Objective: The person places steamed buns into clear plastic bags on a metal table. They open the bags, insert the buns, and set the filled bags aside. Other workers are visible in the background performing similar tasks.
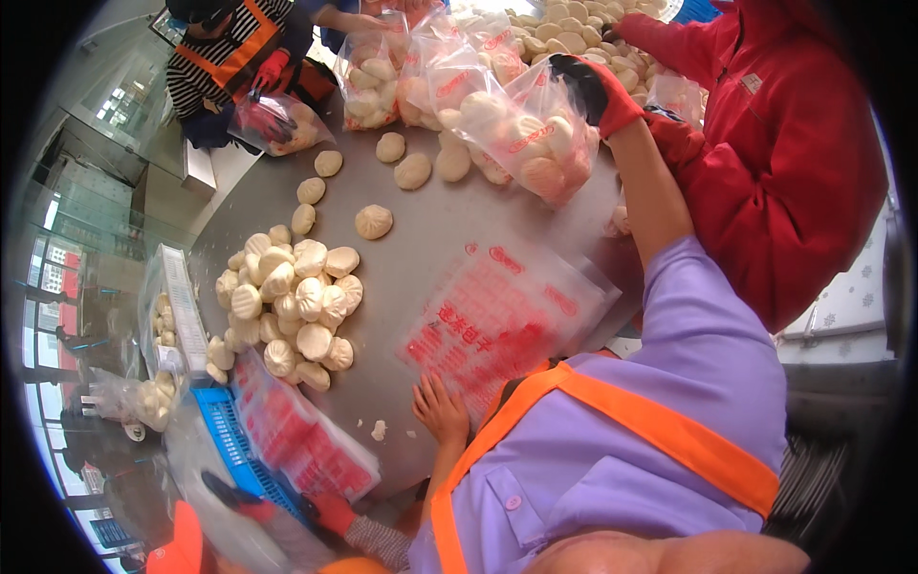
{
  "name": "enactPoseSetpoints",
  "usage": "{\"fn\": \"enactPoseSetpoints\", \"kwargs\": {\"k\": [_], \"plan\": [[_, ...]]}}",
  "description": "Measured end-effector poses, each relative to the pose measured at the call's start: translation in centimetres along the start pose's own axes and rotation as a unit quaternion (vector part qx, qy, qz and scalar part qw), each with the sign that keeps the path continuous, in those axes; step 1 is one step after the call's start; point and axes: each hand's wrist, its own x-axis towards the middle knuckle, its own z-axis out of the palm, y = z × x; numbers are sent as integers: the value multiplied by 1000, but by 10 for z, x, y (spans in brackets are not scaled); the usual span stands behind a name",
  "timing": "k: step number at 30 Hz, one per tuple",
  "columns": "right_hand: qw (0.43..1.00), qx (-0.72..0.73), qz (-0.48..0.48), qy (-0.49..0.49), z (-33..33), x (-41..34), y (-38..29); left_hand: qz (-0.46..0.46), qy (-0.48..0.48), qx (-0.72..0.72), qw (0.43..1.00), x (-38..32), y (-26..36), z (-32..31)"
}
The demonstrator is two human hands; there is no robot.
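My right hand (595,93), in a red glove with a black palm, grips the top of a clear plastic bag of pale steamed buns (549,143) at the upper middle. The bag bears red print and stands at the near side of other filled bags. My bare left hand (439,410) rests, fingers apart, at the edge of a stack of flat printed plastic bags (480,323) on the metal table (387,287). It holds nothing that I can see. A heap of buns (294,301) lies to the left, with several loose buns (374,222) beyond it.
Co-workers stand close: one in a red jacket (789,158) at right, one in striped sleeves (237,57) handling a bag at upper left, another's gloved hand (333,511) below. More printed bags (301,430) lie by a blue plastic basket (233,438). A large bun pile (566,32) lies beyond.
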Motion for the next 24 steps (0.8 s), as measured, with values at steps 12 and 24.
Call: {"fn": "enactPoseSetpoints", "kwargs": {"k": [12, 24], "plan": [[962, -3, 173, 213, 34, 11, 27, 21, 15, 30, 999, 2, -3, 3], [943, -192, -50, 267, 110, -172, -33, 8, 13, 17, 1000, 3, -8, 9]]}}
